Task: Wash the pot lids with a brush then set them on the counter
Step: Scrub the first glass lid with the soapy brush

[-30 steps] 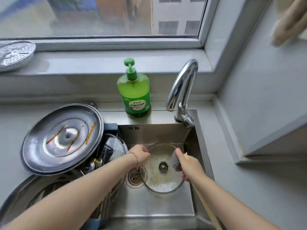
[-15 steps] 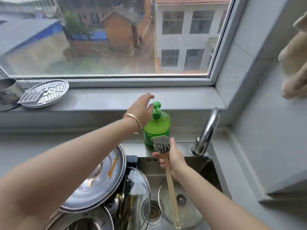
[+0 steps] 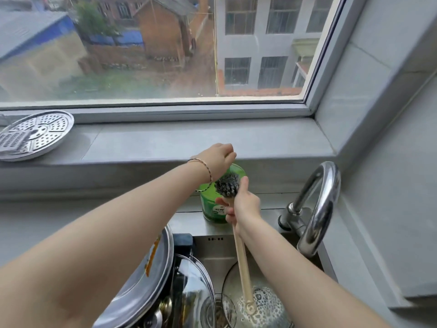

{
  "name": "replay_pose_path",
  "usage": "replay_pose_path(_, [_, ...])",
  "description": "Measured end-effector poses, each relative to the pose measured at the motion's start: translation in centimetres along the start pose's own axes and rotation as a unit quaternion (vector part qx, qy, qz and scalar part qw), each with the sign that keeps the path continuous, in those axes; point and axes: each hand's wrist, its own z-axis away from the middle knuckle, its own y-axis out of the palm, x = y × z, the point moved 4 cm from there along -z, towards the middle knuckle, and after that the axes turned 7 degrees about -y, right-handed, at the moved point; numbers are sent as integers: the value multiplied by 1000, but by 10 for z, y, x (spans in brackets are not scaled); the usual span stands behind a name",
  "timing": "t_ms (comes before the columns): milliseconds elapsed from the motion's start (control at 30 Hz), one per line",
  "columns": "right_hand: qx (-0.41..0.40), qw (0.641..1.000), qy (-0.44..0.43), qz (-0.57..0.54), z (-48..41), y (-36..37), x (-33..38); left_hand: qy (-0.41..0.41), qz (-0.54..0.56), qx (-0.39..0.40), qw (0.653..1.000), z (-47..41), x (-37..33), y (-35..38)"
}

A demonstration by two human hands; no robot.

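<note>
The left grip (image 3: 218, 159) sits on top of the green soap bottle (image 3: 211, 209) with its fingers bent down over the pump. The pump is hidden, so I cannot tell whether the grip clasps it or only presses on it. A thin bracelet (image 3: 205, 165) circles that wrist. The right grip (image 3: 244, 204) is wrapped round the wooden handle of the brush (image 3: 241, 256) just below its dark bristle head, which is held up against the front of the bottle. The handle slants down, and its ringed end hangs over a foamy glass lid (image 3: 267, 304) lying in the sink (image 3: 220, 249). At the left a big steel lid (image 3: 146, 278) leans on piled dishes, with a second glass lid (image 3: 196, 280) tilted just beside it. The bottle stands on the sink's back ledge, near the curved tap (image 3: 316, 209). A holed steel tray (image 3: 35, 134) rests on the windowsill (image 3: 189, 143).
</note>
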Motion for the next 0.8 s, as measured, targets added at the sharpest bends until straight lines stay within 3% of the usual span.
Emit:
replay_pose_path(167, [7, 999, 16, -29, 0, -3, 0, 1, -1, -19, 1000, 3, 4, 10])
replay_pose_path(367, [35, 999, 21, -5, 8, -3, -4, -34, -40, 54, 997, 0, -3, -6])
replay_pose_path(567, [43, 999, 18, 6, 5, 1, -6, -10, -22, -5, 1000, 2, 1, 3])
replay_pose_path(800, [36, 999, -1, 38, 23, -6, -11, -59, 1, -33, 998, 14, -1, 4])
